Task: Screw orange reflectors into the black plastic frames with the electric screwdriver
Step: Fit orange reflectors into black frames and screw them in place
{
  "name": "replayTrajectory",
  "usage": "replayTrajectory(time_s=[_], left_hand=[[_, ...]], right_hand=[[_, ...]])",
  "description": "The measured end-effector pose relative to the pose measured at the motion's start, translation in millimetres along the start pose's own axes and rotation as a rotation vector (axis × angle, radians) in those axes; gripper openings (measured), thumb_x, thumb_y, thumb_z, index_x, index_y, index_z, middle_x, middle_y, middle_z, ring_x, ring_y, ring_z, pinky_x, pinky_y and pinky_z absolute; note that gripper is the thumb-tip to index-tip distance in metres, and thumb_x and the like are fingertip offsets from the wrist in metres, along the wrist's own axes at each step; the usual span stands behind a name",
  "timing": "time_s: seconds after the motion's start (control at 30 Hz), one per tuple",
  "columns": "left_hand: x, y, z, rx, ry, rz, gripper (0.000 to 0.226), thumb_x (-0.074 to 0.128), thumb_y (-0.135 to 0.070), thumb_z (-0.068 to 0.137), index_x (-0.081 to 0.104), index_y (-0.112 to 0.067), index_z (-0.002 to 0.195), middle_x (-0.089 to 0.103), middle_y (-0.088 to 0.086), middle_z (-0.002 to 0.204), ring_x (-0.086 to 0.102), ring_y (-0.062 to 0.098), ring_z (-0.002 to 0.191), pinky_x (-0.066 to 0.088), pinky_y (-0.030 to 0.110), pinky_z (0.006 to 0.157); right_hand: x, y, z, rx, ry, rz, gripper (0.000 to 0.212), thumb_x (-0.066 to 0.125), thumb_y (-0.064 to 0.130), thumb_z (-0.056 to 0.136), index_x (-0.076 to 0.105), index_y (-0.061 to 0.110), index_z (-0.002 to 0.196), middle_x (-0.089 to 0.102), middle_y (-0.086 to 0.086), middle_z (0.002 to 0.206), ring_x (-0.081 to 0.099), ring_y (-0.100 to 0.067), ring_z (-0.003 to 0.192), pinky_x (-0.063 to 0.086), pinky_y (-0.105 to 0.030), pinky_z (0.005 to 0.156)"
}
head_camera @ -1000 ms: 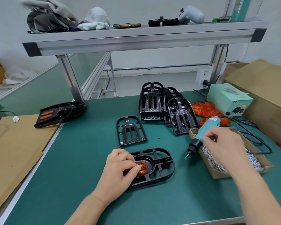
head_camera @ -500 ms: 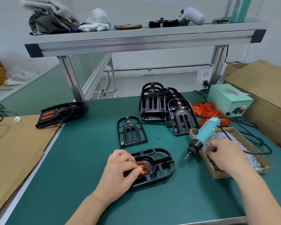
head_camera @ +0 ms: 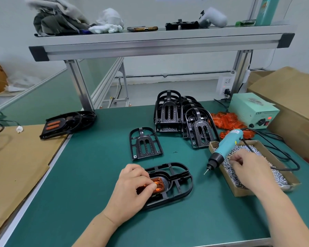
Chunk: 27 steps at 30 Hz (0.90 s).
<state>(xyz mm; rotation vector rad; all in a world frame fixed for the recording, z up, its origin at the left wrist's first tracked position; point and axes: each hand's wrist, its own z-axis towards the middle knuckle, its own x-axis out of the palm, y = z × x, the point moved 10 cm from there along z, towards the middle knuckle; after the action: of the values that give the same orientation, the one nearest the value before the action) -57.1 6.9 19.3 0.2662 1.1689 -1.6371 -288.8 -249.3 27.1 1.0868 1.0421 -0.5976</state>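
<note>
Pointing its bit near-left, screwdriver (head_camera: pixel 227 148); left fingers (head_camera: pixel 143 177) clamped on reflector (head_camera: pixel 159 183), right fingers (head_camera: pixel 238 160) pinching screws (head_camera: pixel 275 175)

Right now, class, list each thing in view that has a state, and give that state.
left hand, pinching the orange reflector in the black frame
electric screwdriver, unheld, leaning on the screw box
right hand, fingers curled among the screws; any catch hidden
power supply, red light lit
</note>
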Motion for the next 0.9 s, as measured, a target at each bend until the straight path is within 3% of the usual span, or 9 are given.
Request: replayTrajectory(time_s=[0.37, 0.5, 0.67, 0.77, 0.87, 0.9], left_hand=[[-0.7, -1.4, 0.2, 0.001, 0.005, 0.006, 0.022, 0.062, -0.039, 0.089, 0.076, -0.027, 0.076, 0.063, -0.021, 0.087, 0.053, 0.012, 0.102, 0.046, 0.04, 0.09], [-2.5, -3.0, 1.1, -0.008, 0.002, -0.008, 0.022, 0.062, -0.039, 0.089, 0.076, -0.027, 0.076, 0.063, -0.02, 0.086, 0.054, 0.013, 0.102, 0.046, 0.04, 0.09], [-8.1, -2.9, 1.9, -0.025, -0.023, -0.027, 0.02, 0.063, -0.039, 0.088, 0.075, -0.027, 0.077, 0.064, -0.02, 0.088, 0.055, 0.014, 0.103, 0.046, 0.035, 0.091], [-16.9, -5.0, 5.5, -0.066, -0.083, -0.029, 0.018, 0.064, -0.036, 0.088, 0.075, -0.027, 0.077, 0.065, -0.02, 0.09, 0.058, 0.012, 0.1, 0.044, 0.02, 0.088], [-23.5, 1.6, 12.8, -0.183, -0.142, -0.104, 0.017, 0.072, -0.017, 0.089, 0.074, -0.029, 0.077, 0.069, -0.014, 0.088, 0.066, 0.012, 0.089, 0.047, 0.014, 0.08], [-20.7, 10.0, 14.9, -0.288, -0.126, -0.214, 0.019, 0.072, -0.013, 0.089, 0.075, -0.03, 0.081, 0.072, -0.011, 0.087, 0.069, 0.013, 0.083, 0.05, 0.016, 0.076]], right_hand=[[1.1, -0.9, -1.0, -0.018, 0.005, 0.054, 0.021, 0.063, 0.018, 0.093, 0.059, 0.03, 0.075, 0.063, 0.006, 0.07, 0.056, -0.028, 0.074, 0.046, -0.037, 0.068], [3.6, -3.5, -1.2, 0.002, 0.013, 0.07, 0.012, 0.058, 0.018, 0.098, 0.06, 0.024, 0.087, 0.068, -0.004, 0.084, 0.058, -0.032, 0.082, 0.05, -0.042, 0.075], [-22.5, 5.0, -5.7, -0.027, -0.163, 0.222, 0.01, 0.059, 0.013, 0.096, 0.062, 0.017, 0.088, 0.069, -0.006, 0.084, 0.059, -0.034, 0.082, 0.044, -0.04, 0.074], [-38.0, 35.3, -16.2, -0.134, -0.234, 0.37, 0.01, 0.064, 0.015, 0.093, 0.067, 0.02, 0.085, 0.07, 0.004, 0.081, 0.062, -0.021, 0.08, 0.04, -0.03, 0.073], [-26.8, 80.7, -28.0, -0.248, -0.107, 0.563, 0.011, 0.069, 0.017, 0.088, 0.071, 0.024, 0.079, 0.07, 0.015, 0.076, 0.062, -0.002, 0.075, 0.04, -0.009, 0.066], [-17.9, 96.3, -32.7, -0.278, -0.035, 0.627, 0.012, 0.071, 0.015, 0.087, 0.072, 0.024, 0.079, 0.07, 0.016, 0.076, 0.062, -0.001, 0.073, 0.041, -0.009, 0.066]])
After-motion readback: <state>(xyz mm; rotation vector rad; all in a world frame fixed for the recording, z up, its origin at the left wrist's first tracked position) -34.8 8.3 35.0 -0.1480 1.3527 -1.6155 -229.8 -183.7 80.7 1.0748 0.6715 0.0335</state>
